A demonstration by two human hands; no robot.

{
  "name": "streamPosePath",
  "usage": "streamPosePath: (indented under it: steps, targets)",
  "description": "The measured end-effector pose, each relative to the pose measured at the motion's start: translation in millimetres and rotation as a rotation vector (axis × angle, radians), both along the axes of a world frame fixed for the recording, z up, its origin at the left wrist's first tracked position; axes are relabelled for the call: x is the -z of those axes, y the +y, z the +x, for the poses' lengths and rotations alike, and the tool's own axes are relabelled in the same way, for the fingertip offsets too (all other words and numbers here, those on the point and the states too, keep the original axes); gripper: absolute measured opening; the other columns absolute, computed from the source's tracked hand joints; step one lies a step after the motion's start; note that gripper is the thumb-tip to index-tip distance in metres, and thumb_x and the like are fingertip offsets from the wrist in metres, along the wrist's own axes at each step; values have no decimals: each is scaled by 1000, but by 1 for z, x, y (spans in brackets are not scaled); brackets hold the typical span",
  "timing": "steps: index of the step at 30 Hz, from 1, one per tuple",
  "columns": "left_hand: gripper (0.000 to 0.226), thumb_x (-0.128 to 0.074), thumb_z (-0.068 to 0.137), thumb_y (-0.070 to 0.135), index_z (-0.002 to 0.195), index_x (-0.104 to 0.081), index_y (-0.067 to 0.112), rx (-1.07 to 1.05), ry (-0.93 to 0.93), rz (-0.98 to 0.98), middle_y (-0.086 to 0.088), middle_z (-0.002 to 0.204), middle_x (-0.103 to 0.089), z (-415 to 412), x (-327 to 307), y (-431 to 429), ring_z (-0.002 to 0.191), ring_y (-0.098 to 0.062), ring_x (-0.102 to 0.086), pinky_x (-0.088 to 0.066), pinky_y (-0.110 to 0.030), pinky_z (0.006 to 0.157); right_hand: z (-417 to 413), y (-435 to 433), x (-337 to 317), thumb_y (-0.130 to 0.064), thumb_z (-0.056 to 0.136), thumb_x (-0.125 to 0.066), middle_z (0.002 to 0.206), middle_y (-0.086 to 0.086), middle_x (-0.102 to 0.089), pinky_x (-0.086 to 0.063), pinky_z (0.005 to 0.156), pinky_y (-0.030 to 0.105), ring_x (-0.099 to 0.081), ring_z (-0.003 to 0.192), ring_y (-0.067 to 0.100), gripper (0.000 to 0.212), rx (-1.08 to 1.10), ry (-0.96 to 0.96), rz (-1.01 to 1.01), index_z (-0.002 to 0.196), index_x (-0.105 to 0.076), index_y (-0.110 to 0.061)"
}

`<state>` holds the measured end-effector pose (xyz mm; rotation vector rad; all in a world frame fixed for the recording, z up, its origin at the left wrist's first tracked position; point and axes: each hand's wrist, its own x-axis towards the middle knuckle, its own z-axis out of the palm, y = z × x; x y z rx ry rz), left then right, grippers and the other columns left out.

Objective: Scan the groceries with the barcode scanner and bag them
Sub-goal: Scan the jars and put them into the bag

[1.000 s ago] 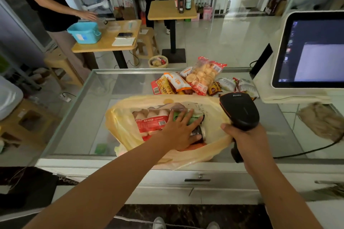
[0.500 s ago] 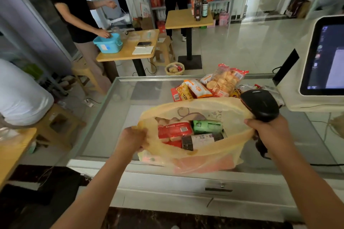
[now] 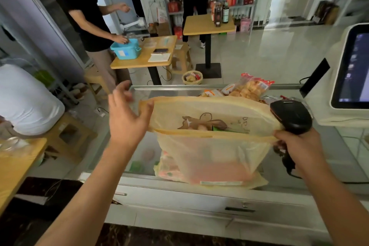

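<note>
**Q:** Where is the barcode scanner?

**A:** In the right hand, fingers wrapped round its handle, at the right of the glass tabletop. Its long axis stands near upright, with the head on top, the nose pointing left across the bag, and the cable trailing from the handle's foot.

**Q:** And the bag?

**A:** The yellow plastic bag sits at the tabletop's near edge, its mouth stretched left to right and packed goods inside. The same right hand pinches its right rim.

**Q:** The left hand?

**A:** Open, fingers spread, at the bag's left corner; blur hides whether they touch. Snack packets lie behind the bag, and a touchscreen monitor stands at far right.
</note>
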<state>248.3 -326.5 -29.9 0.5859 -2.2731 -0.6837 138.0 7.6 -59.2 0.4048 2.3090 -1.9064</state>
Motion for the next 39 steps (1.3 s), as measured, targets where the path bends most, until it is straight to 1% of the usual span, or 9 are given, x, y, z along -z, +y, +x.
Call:
streamPosePath:
  steps: [2, 4, 6, 9, 13, 19, 25, 30, 39]
  targets:
    - [31, -67, 91, 30, 110, -64, 7, 449, 213, -420, -8, 110, -62, 9, -5, 17, 100, -23, -59, -49, -43, 84, -1, 8, -2, -2, 82, -68, 76, 5, -63, -48, 62, 28, -60, 68, 20, 20, 50, 24, -11, 97, -61, -14]
    - [48, -66, 89, 50, 123, -65, 16, 897, -137, -467, 0, 127, -62, 6, -6, 35, 118, -19, -57, -46, -45, 99, -4, 13, -4, -4, 81, -69, 80, 4, -64, -50, 66, 31, -61, 69, 17, 26, 84, 41, -20, 103, -62, -17]
    - [82, -58, 80, 73, 149, -39, 33, 893, -714, -543, 9, 150, -46, -6, -1, 51, 137, -13, -40, -31, -37, 116, -6, 15, -6, -5, 81, -70, 81, 5, -64, -51, 70, 35, -61, 71, 18, 28, 91, 32, -7, 105, -62, -18]
    - [51, -64, 89, 47, 135, -53, 28, 772, -1296, -603, 0, 124, -64, -13, 10, 59, 114, -24, -58, -47, -36, 95, -6, 19, -4, -3, 82, -69, 84, 9, -63, -44, 59, 27, -60, 69, 17, 27, 71, 5, 39, 106, -62, -13]
    - [48, -68, 84, 56, 121, -62, 26, 802, -1463, -268, 5, 118, -66, -7, 16, 46, 109, -20, -61, -47, -41, 99, 3, 25, 8, 2, 79, -69, 78, 14, -64, -45, 55, 28, -59, 63, 21, 24, 30, -56, 136, 102, -64, -4]
    - [68, -45, 77, 85, 134, -54, 49, 875, -1100, -47, 23, 124, -65, -21, -15, 52, 113, 5, -59, -45, -33, 105, 15, 39, 14, -10, 81, -75, 75, 14, -66, -46, 54, 29, -61, 61, 24, 24, -3, -53, 120, 102, -64, -5]
    - [50, -45, 93, 62, 137, -54, 40, 983, -656, -86, 20, 143, -53, -66, -17, 132, 131, 2, -47, -41, -31, 110, 17, 85, -4, -25, 82, -74, 72, 11, -66, -51, 70, 35, -64, 70, 28, 20, 117, 35, 54, 91, -64, -10]
    - [27, -55, 100, 35, 122, -69, 30, 985, -413, -68, 14, 119, -70, -110, -2, 200, 106, -5, -63, -54, -37, 91, 25, 120, -8, -19, 83, -74, 63, 11, -58, -50, 74, 45, -55, 61, 27, 17, 123, 9, -34, 76, -60, -11]
    - [79, -72, 83, 50, 150, -34, 29, 750, -735, -340, -4, 148, -43, -186, 41, 285, 134, -27, -45, -45, -46, 104, 16, 142, 26, -19, 83, -75, 53, 11, -56, -48, 59, 34, -53, 48, 20, 25, 72, -47, -66, 68, -60, -5]
